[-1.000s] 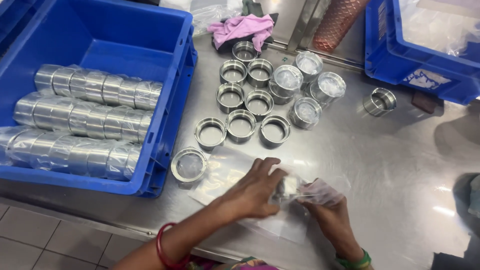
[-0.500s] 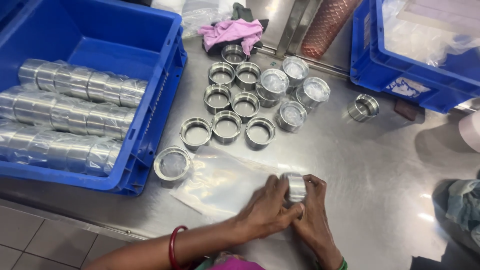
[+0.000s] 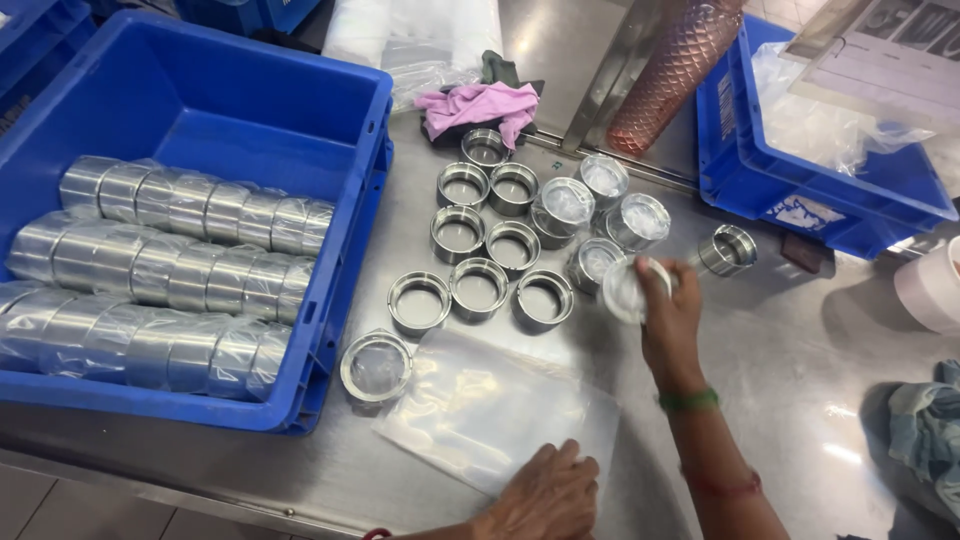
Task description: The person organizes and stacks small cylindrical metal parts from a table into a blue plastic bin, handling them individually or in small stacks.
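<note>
left hand [image 3: 540,495] cut off by bottom edge; wrapped ring [image 3: 628,287] partly hidden behind right hand [image 3: 668,315]

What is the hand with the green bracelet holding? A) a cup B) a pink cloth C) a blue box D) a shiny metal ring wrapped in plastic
D: the right hand has its fingers around a wrapped metal ring beside the other rings on the table, while the pink cloth lies far off, untouched.
</note>
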